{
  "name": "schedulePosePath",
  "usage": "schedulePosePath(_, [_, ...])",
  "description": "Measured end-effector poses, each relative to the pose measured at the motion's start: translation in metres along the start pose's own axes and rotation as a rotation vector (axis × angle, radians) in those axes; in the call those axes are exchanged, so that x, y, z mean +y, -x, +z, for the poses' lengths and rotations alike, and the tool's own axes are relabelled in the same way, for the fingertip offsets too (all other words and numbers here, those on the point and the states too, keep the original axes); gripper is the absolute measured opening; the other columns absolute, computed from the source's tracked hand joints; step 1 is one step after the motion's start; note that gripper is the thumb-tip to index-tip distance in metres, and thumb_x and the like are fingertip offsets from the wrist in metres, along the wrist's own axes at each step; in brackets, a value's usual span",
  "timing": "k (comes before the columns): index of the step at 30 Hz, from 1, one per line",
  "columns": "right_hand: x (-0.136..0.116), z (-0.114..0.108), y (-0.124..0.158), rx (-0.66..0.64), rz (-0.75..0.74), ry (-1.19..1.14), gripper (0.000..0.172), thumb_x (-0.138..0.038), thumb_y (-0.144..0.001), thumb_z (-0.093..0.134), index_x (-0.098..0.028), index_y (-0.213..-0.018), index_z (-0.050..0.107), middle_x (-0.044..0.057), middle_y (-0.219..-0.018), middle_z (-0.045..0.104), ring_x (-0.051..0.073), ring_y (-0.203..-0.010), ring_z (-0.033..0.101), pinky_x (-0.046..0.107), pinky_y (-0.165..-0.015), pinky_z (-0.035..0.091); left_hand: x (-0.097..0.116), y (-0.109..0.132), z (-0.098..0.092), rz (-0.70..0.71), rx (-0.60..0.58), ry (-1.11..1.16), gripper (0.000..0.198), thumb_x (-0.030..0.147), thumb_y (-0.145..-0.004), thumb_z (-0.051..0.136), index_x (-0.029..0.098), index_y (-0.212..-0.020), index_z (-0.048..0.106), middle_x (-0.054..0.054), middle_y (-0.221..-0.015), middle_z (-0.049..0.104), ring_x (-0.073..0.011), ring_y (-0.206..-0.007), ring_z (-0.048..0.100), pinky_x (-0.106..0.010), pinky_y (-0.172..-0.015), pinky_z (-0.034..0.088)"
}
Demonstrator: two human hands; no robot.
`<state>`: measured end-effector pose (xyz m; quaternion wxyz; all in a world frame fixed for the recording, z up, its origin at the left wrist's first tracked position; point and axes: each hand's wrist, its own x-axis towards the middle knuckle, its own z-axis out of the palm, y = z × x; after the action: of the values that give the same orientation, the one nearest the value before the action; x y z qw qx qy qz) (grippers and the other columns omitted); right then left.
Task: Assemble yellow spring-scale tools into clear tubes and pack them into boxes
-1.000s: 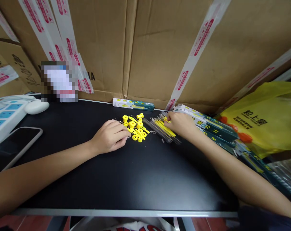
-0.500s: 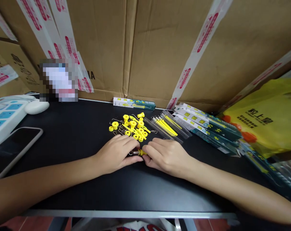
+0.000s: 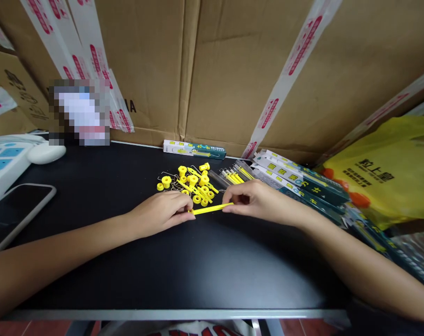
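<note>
A slim yellow plastic rod (image 3: 212, 209) is stretched between my two hands, just in front of the parts pile. My left hand (image 3: 168, 210) is closed, pinching the rod's left end, where a small yellow collar shows at the fingertips; anything deeper in that hand is hidden. Thumb and fingers of my right hand (image 3: 249, 198) pinch the rod's tapered right end. Beyond them lies a heap of yellow plastic caps and fittings (image 3: 194, 180), mixed with bent wire hooks. Clear tubes with yellow rods (image 3: 235, 176) lie behind my right hand, which partly covers them.
A spring-scale box (image 3: 194, 149) lies along the cardboard wall (image 3: 226, 70). More printed boxes (image 3: 296, 179) are stacked at right, near a yellow plastic bag (image 3: 383, 172). At left are a phone (image 3: 19, 210), a power strip (image 3: 9, 163) and a white mouse (image 3: 46, 152).
My hands have moved apart, the right one going right and slightly away from me. The long yellow rod now shows between them, where a short clear-and-yellow piece with a metal ring showed before.
</note>
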<state>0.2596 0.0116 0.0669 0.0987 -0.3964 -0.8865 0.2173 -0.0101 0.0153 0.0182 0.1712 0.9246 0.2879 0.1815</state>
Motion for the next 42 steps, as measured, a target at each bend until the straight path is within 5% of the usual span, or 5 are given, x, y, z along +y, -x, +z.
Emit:
schedulePosePath(8, [-0.015,0.033,-0.004,0.040,0.057,-0.130,0.017,-0.030,-0.085,0.064,-0.015,-0.078,0.065,-0.003,-0.060,0.056,0.008,-0.051,0.047,0.020,-0.051,0.033,0.014,0.005,0.006,0.068,0.026,-0.336,0.017,0.034,-0.090,0.055,0.018,-0.091,0.060,-0.002,-0.085,0.065,-0.0183,-0.078,0.058,-0.030,-0.071,0.040])
schedulePosePath(14, [-0.023,0.045,-0.008,0.111,0.003,-0.199,0.020,-0.037,-0.088,0.061,-0.017,-0.088,0.065,-0.003,-0.062,0.056,0.009,-0.053,0.048,0.021,-0.054,0.035,0.023,0.007,0.021,0.070,-0.001,-0.330,0.022,0.020,-0.097,0.040,0.017,-0.085,0.058,-0.001,-0.080,0.064,-0.0159,-0.074,0.060,-0.028,-0.069,0.044])
schedulePosePath(21, [0.019,0.033,-0.018,0.587,0.031,0.115,0.012,-0.025,-0.090,0.053,-0.017,-0.087,0.061,0.000,-0.068,0.059,0.012,-0.058,0.049,0.024,-0.057,0.038,0.020,0.010,0.026,0.174,0.028,-0.434,0.025,0.022,-0.098,0.035,0.018,-0.086,0.057,0.000,-0.075,0.062,-0.0165,-0.066,0.061,-0.029,-0.060,0.043])
schedulePosePath(29, [0.028,0.045,-0.023,0.552,-0.270,0.656,0.018,-0.018,-0.094,0.048,-0.016,-0.087,0.064,0.007,-0.074,0.065,0.019,-0.071,0.052,0.030,-0.064,0.037,0.017,0.013,0.028,0.258,0.131,-0.436,0.024,0.025,-0.098,0.036,0.019,-0.088,0.057,0.002,-0.072,0.062,-0.0147,-0.062,0.061,-0.028,-0.057,0.041])
schedulePosePath(42, [0.025,0.040,-0.023,0.266,-0.189,0.617,0.018,-0.025,-0.090,0.056,-0.015,-0.100,0.068,0.009,-0.087,0.064,0.023,-0.083,0.052,0.034,-0.072,0.038,0.014,0.011,0.025,0.167,0.145,-0.377,0.026,0.025,-0.097,0.036,0.019,-0.087,0.059,0.001,-0.072,0.064,-0.0133,-0.064,0.064,-0.025,-0.058,0.043])
